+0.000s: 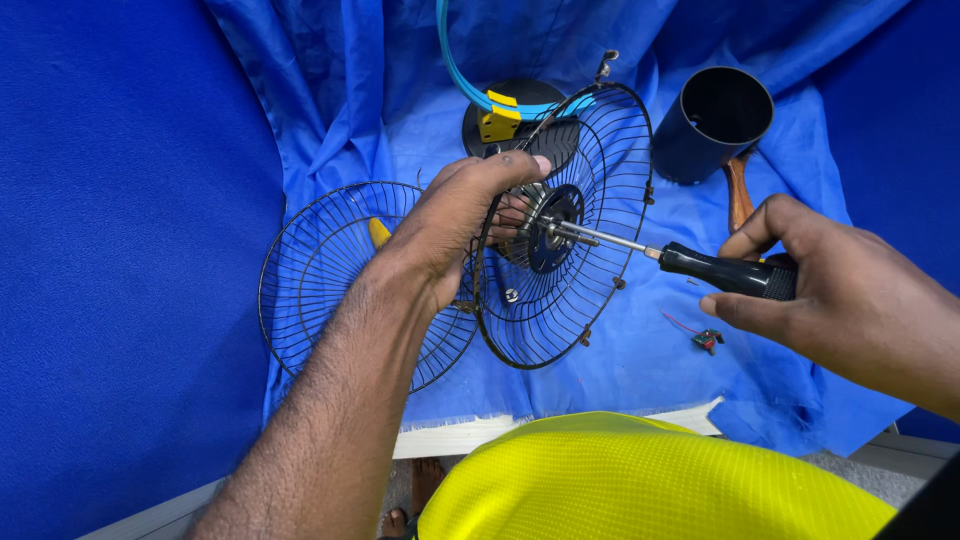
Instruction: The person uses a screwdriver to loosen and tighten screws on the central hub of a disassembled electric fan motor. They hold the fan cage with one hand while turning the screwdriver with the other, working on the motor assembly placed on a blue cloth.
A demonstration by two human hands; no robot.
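The rear fan guard (570, 250) stands tilted on the blue-draped desk (640, 360), left hand (455, 225) clamped on its motor hub. The right hand (830, 290) grips a screwdriver (700, 265), tip seemingly at the hub. Another guard (320, 270) lies flat beside it.

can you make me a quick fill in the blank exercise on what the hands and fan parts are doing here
1. The right hand holds a black-handled ____ whose shaft points at the hub of the upright fan guard.
2. The left hand grips the upright fan guard at its ____ rim.
3. A second wire guard lies flat on the ____ cloth.
4. A black cylinder lies with its open mouth toward the camera, to the ____ of the upright guard.

Missing words: screwdriver; top; blue; right
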